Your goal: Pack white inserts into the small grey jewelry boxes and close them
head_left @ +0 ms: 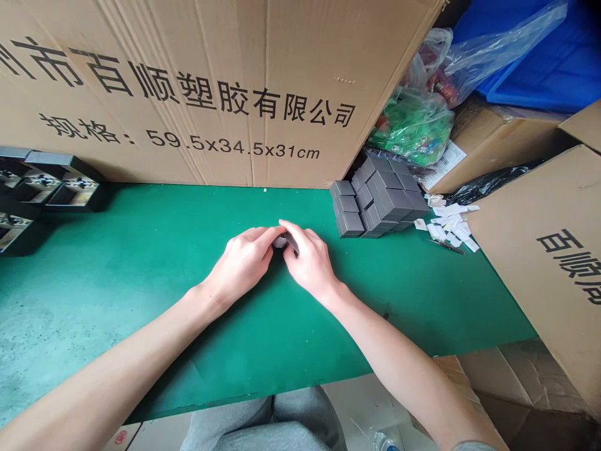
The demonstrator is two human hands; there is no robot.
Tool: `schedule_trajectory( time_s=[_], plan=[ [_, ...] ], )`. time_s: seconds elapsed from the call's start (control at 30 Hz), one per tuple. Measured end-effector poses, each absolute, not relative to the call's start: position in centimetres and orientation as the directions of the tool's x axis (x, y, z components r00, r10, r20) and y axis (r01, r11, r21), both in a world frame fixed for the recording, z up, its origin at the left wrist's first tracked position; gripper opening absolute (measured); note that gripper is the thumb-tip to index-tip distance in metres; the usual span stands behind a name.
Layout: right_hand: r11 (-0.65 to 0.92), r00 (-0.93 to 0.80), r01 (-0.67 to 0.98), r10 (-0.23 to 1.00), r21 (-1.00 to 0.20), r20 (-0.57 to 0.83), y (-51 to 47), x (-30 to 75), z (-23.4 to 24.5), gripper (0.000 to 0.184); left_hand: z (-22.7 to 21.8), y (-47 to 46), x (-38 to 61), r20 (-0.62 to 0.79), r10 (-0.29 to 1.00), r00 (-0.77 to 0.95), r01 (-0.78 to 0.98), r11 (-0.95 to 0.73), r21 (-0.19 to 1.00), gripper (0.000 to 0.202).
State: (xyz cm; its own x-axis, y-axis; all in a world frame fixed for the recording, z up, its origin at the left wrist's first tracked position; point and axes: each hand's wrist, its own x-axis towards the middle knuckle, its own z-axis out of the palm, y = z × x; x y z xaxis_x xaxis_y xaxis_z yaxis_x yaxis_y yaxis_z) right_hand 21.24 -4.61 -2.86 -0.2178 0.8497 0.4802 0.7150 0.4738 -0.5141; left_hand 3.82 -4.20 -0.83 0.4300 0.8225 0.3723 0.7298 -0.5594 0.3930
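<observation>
In the middle of the green table my left hand and my right hand meet with fingers closed around one small dark grey piece. Most of it is covered by the fingers; a flat dark side shows by the right thumb, and a paler grey part by the left fingertips. Its colour matches the small grey boxes stacked to the right of my hands, but I cannot tell if it is one of them.
A large printed carton stands along the back. Open black boxes with something inside sit at the left. White tags and tweezers lie right of the stack, near bagged items. Another carton stands at the right.
</observation>
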Motion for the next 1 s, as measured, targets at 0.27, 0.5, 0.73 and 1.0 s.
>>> schedule_trajectory(
  time_s=[0.27, 0.5, 0.73, 1.0],
  plan=[
    [0.43, -0.171, 0.745, 0.862, -0.51, 0.477, -4.63, 21.39, -2.85, 0.054, -1.09, -4.14, 3.62, 0.411, 0.801, 0.436, 0.723, -0.583, 0.371, 0.045],
    [0.482, -0.195, 0.716, 0.833, -0.505, 0.518, -4.7, 21.35, -2.74, 0.045, -1.11, -4.22, 3.62, 0.417, 0.804, 0.425, 0.732, -0.576, 0.365, 0.047],
    [0.495, -0.197, 0.703, 0.826, -0.511, 0.528, -4.71, 21.4, -2.89, 0.044, -1.11, -4.23, 3.72, 0.418, 0.813, 0.405, 0.753, -0.556, 0.351, 0.046],
    [0.48, -0.169, 0.718, 0.823, -0.505, 0.543, -4.69, 21.34, -2.79, 0.043, -1.21, -4.19, 3.61, 0.413, 0.812, 0.412, 0.731, -0.565, 0.382, 0.045]
  ],
)
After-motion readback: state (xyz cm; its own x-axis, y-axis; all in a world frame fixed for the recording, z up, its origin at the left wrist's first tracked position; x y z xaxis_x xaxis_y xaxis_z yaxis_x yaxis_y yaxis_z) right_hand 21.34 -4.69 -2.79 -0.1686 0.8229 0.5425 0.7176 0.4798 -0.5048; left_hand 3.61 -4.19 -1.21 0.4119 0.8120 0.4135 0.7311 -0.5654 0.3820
